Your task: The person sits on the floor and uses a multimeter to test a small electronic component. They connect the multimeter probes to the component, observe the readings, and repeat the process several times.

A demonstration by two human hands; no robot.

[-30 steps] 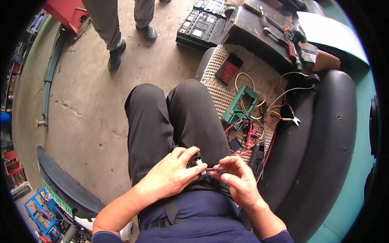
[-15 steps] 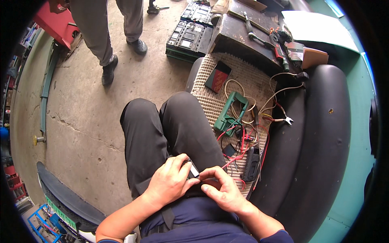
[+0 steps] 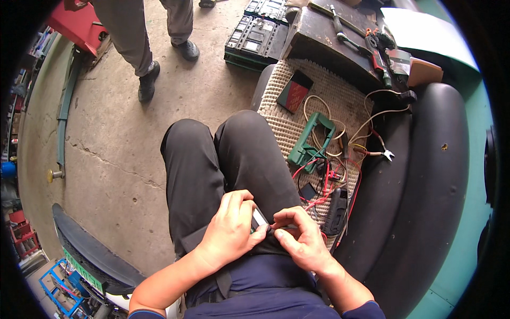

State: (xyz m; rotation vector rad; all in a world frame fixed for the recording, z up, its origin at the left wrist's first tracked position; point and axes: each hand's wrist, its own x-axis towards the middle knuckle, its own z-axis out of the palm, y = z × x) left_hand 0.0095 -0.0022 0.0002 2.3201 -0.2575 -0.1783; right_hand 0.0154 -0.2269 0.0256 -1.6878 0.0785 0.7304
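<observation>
Over my lap, my left hand (image 3: 229, 227) is closed around a small black box-shaped device with a pale face (image 3: 260, 219). Its thumb presses near the lower end, and the palm hides much of the device. My right hand (image 3: 304, 240) is just to the right, thumb and forefinger curled close together at the device's end. Whatever sits between those fingertips is too small to make out. Beside my right leg, on a beaded seat mat (image 3: 276, 120), lie a green plastic frame (image 3: 302, 150), tangled red and black leads (image 3: 321, 199) and a black handheld case (image 3: 336, 212).
A red and black box (image 3: 295, 91) and a cable with a metal clamp (image 3: 389, 156) lie nearby. Tools, including a ratchet (image 3: 340, 32), rest on a dark chest (image 3: 319, 40). Battery packs (image 3: 255, 40) stand on the floor. Another person's legs (image 3: 125, 37) are at upper left.
The view has shifted slightly, so the seat and its items appear farther right. My hands remain together over my lap, with the device still in the left and the right fingers at its end.
</observation>
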